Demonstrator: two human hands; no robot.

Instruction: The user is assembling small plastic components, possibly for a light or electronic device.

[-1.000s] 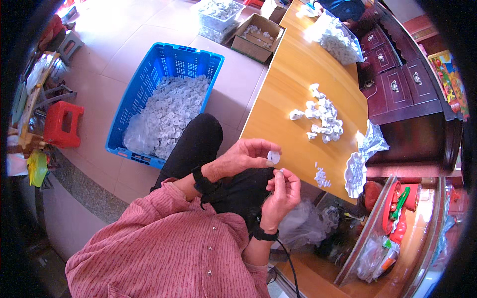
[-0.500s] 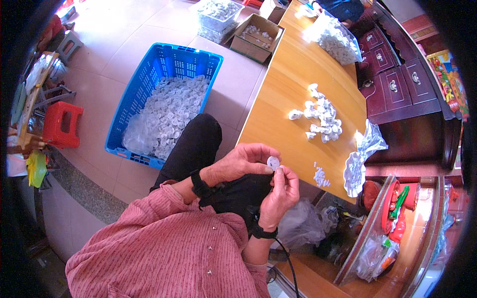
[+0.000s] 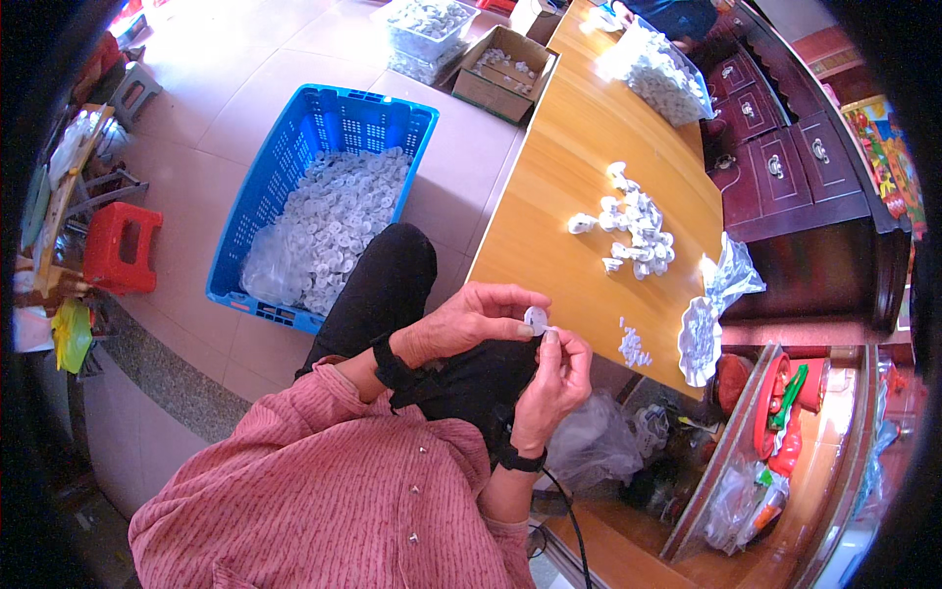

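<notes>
Between the thumb and fingers of my left hand (image 3: 481, 316) is a small round white plastic disc (image 3: 535, 316), its face turned up toward me. The thumb and fingertips of my right hand (image 3: 555, 378) are pinched together at the disc's lower edge; whatever they hold is too small to make out. Both hands are over my lap, beside the table edge. On the wooden table (image 3: 520, 211) lies a loose pile of white plastic parts (image 3: 638, 231). Nearer me is a little heap of tiny white pieces (image 3: 633, 346).
A blue crate (image 3: 221, 265) of white discs stands on the floor to my left. A scalloped white dish (image 3: 699, 344) and a full clear container (image 3: 667, 83) are on the table. Beyond the crate are a cardboard box (image 3: 491, 93) and a red stool (image 3: 123, 247). A person's arm shows at the far end.
The disc has tilted slightly, and my right fingertips have shifted a little up and left against its lower edge. The rest looks the same.
</notes>
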